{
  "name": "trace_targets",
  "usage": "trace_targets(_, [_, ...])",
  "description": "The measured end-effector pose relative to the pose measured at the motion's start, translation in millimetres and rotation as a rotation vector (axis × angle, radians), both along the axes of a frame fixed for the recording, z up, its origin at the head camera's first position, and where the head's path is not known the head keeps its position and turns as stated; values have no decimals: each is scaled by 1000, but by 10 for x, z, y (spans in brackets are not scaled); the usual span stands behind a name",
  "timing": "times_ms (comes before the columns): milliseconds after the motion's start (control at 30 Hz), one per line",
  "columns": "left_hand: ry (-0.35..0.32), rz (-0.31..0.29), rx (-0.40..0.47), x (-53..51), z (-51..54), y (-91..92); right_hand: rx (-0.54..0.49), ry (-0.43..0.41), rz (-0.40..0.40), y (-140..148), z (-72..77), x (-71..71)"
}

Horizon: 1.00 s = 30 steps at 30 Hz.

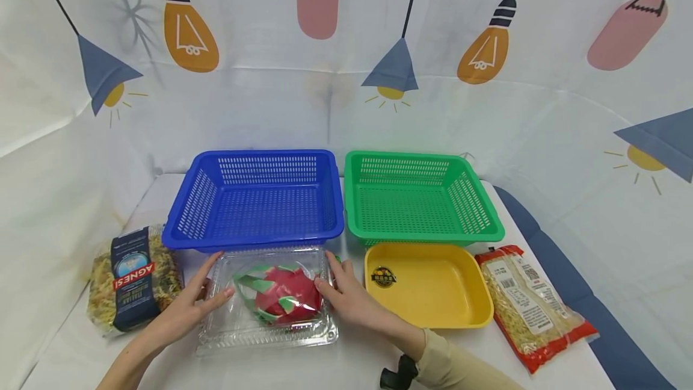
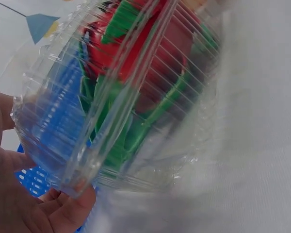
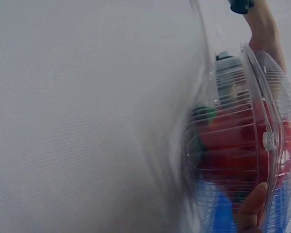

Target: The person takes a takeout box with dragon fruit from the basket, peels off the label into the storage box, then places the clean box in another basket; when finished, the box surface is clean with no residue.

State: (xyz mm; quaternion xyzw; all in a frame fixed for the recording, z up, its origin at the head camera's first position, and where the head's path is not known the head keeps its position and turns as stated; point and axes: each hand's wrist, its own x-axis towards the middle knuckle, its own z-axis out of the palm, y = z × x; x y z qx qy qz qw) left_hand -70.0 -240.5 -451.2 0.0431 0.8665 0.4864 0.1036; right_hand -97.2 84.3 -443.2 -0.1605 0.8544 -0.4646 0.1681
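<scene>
Left hand (image 1: 186, 312): we see thumb and fingers part way apart, gripping the left end of the clear box (image 1: 230, 327); a pinch this near the corner could let the thin plastic flex and slip.
Right hand (image 1: 349, 294): thumb and fingers hold the opposite end; if one hand lifts or squeezes harder, we judge the box could tip or buckle.
Clear box: between the hands, in front of the blue basket (image 1: 265, 209); we cannot tell whether its base touches the table (image 1: 360, 369).
Clasp (image 3: 268, 141): on the rim; we think uneven squeezing might spring the lid.
Dragon fruit (image 1: 287, 297): inside the box, red with green scales; a tilt could send it rolling and shift the weight.
Blue basket: just behind the box, so a forward push might knock it.
Yellow tray (image 1: 433, 287): beside the right forearm, which could nudge it.
Pasta bag (image 1: 135, 275): near the left hand, easily brushed by a sideways swing.
</scene>
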Motion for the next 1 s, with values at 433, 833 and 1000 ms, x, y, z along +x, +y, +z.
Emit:
trace_targets(433, [22, -13, -90, 98, 35, -49, -88, -22, -39, -18, 19, 93])
trace_targets(833, [116, -16, -109, 131, 156, -1, -137, -37, -38, 101, 188, 163])
trace_targets(1000, [160, -22, -84, 159, 256, 64, -134, -24, -19, 219, 330, 177])
